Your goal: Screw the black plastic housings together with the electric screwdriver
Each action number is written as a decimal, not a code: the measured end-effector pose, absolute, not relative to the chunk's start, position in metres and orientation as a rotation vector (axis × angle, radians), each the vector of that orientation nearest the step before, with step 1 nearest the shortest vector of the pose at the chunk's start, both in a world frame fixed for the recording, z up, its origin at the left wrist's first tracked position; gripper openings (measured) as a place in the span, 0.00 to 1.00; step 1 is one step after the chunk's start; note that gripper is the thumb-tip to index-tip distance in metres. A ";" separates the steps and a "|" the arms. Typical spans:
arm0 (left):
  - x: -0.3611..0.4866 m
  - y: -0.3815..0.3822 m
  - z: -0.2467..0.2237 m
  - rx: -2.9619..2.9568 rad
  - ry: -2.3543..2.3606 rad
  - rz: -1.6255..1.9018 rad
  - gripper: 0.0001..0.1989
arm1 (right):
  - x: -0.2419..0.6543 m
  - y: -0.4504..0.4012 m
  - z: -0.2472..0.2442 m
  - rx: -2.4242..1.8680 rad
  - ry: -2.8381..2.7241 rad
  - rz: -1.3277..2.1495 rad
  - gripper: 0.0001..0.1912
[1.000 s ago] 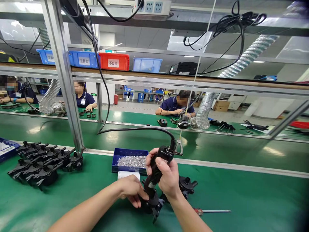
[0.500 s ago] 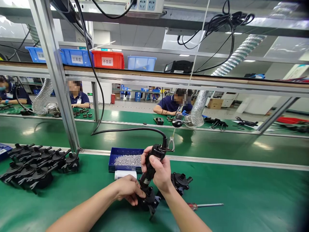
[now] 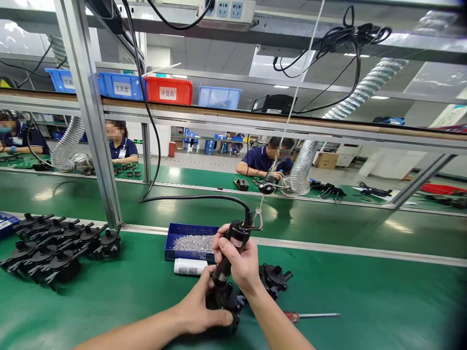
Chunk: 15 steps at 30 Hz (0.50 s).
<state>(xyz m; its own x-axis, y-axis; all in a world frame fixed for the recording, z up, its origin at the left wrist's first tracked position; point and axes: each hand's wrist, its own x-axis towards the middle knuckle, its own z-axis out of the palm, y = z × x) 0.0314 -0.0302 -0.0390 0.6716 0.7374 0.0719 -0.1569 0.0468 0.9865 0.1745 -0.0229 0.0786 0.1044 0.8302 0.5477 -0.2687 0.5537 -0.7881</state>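
Note:
My right hand [image 3: 239, 260] is wrapped round a black electric screwdriver [image 3: 233, 243], which tilts with its tip down on a black round plastic housing [image 3: 228, 296]. The tip itself is hidden. My left hand [image 3: 204, 306] grips that housing from the left, thumb in front and fingers behind it. Just behind my right wrist sits another black housing [image 3: 274, 279] on the green bench. A hand screwdriver [image 3: 310, 315] with a red handle lies to the right of my forearm. Beyond my left hand are a white cylinder [image 3: 190, 266] and a blue tray [image 3: 175, 255] of small silver screws.
Several black housings [image 3: 60, 265] stand in rows at the left. A metal post [image 3: 89, 116] rises at the bench's back edge. A black cable [image 3: 197, 197] runs from the screwdriver, which also hangs on a cord. Co-workers sit across the line.
My left hand has shifted from pinching near the screwdriver's tip to holding round the housing, which has turned. The electric screwdriver stays in my right hand over it. The view has moved slightly.

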 end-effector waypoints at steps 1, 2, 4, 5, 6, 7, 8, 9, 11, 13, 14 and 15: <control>0.031 -0.031 -0.039 1.374 0.489 0.716 0.47 | 0.176 -0.025 0.080 -0.575 -1.208 0.887 0.16; 0.030 -0.031 -0.039 1.391 0.470 0.698 0.46 | 0.178 -0.027 0.082 -0.567 -1.209 0.892 0.15; 0.024 -0.026 -0.036 1.459 0.458 0.660 0.47 | 0.182 -0.031 0.084 -0.530 -1.196 0.880 0.12; 0.021 -0.022 -0.034 1.494 0.449 0.636 0.50 | 0.183 -0.033 0.085 -0.505 -1.181 0.870 0.11; 0.018 -0.018 -0.032 1.524 0.439 0.615 0.55 | 0.184 -0.035 0.086 -0.478 -1.163 0.864 0.10; 0.015 -0.014 -0.031 1.556 0.432 0.599 0.60 | 0.184 -0.037 0.086 -0.454 -1.144 0.866 0.09; 0.013 -0.011 -0.031 1.594 0.428 0.598 0.65 | 0.184 -0.039 0.087 -0.433 -1.132 0.877 0.08; 0.013 -0.009 -0.031 1.638 0.424 0.615 0.70 | 0.183 -0.040 0.087 -0.417 -1.125 0.893 0.08; 0.014 -0.008 -0.033 1.723 0.403 0.680 0.73 | 0.179 -0.042 0.088 -0.415 -1.127 0.938 0.09; 0.018 -0.009 -0.034 1.763 0.366 0.731 0.70 | 0.174 -0.043 0.088 -0.451 -1.143 0.982 0.10; 0.020 -0.010 -0.034 1.767 0.355 0.747 0.67 | 0.172 -0.043 0.088 -0.476 -1.150 0.998 0.11; 0.022 -0.011 -0.034 1.766 0.354 0.756 0.64 | 0.170 -0.043 0.087 -0.499 -1.154 1.004 0.12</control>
